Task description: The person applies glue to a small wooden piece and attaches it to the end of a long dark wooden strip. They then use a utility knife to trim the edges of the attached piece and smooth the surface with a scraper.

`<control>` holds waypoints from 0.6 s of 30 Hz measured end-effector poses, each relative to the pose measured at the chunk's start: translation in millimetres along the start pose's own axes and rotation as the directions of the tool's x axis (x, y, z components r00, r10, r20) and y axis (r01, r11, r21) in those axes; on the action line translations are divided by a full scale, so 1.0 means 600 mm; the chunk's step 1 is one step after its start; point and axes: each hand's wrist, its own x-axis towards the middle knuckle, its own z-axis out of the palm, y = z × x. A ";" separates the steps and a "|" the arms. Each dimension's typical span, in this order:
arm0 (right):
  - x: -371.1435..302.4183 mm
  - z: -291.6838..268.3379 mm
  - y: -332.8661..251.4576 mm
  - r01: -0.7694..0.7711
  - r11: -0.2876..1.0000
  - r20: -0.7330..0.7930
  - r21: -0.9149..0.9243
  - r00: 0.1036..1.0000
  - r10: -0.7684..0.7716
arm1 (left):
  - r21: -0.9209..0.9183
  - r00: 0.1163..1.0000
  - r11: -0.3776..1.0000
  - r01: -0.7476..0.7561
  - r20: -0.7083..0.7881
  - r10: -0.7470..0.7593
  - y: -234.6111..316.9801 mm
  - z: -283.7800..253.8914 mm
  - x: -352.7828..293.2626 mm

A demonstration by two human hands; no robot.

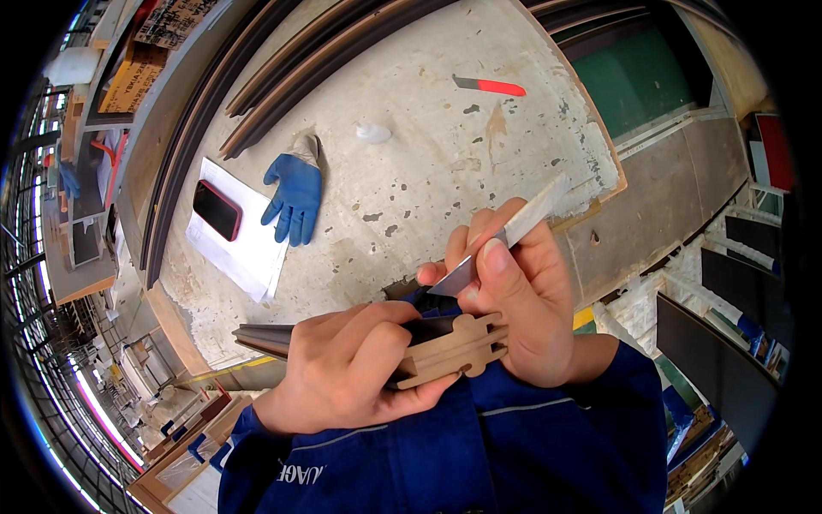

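Moulding strip [449,347] gripped in left hand [347,368]; right hand [522,300] presses blade [505,236] onto it

Brown profiled moulding strip [445,347] and slanted thin metal blade [505,236], both hand-held.

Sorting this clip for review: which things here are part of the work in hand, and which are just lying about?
In hand:
- left hand holding the profiled strip
- right hand holding the flat blade against it

Lying about on the bench:
- blue glove
- phone on paper
- red-handled tool
- dark mouldings
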 end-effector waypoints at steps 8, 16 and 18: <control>0.000 0.000 0.003 0.017 1.000 0.018 0.025 1.000 -0.017 | 0.029 1.000 0.999 0.019 0.017 -0.019 0.002 -0.002 0.003; 0.001 -0.001 0.005 0.020 0.999 0.022 0.027 1.000 -0.021 | 0.059 1.000 0.998 0.016 0.014 -0.016 0.006 -0.001 0.007; 0.001 -0.001 0.004 0.019 0.999 0.016 0.029 1.000 -0.019 | 0.051 1.000 0.999 0.019 0.015 -0.020 0.008 -0.001 0.009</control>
